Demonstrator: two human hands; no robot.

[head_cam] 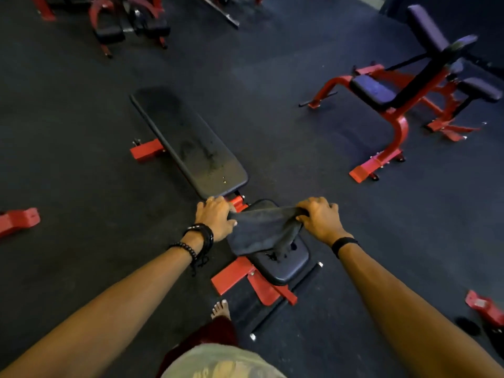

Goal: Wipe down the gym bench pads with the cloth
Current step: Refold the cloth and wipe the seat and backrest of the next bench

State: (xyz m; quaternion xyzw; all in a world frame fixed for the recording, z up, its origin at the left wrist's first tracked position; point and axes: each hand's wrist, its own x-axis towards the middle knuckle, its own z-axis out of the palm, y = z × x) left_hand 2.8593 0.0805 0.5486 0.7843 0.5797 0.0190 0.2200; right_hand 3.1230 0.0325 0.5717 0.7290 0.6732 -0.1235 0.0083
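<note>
A: Start at the left. What do you see?

B: The long back pad (188, 143) runs away up-left, flat, black, with dull smears on its vinyl. Its near end sits just beyond the left hand (216, 221).

A: And that hand's grip?

B: Clenched on 1 edge of the dark cloth (261, 230), fingers curled over it, thumb beneath. Beaded bracelets (200, 241) circle the wrist.

A: Where is the cloth, exactly?

B: Stretched between the 2 hands, above the short seat pad (286, 263), its loose lower part draping down onto that pad. The right hand (320, 219) grips the opposite edge, bunched under its fingers.

A: How will it handle?

B: I judge it light, soft and limp: it sags in the middle and folds wherever it is not held. Holding 2 edges keeps it spread; for rubbing, a wad under 1 palm would likely press better.

A: And the pads?

B: Probably firm foam under smooth vinyl, a bit slick, fixed to the red frame (231, 279), so they should stay put under pressure.
</note>
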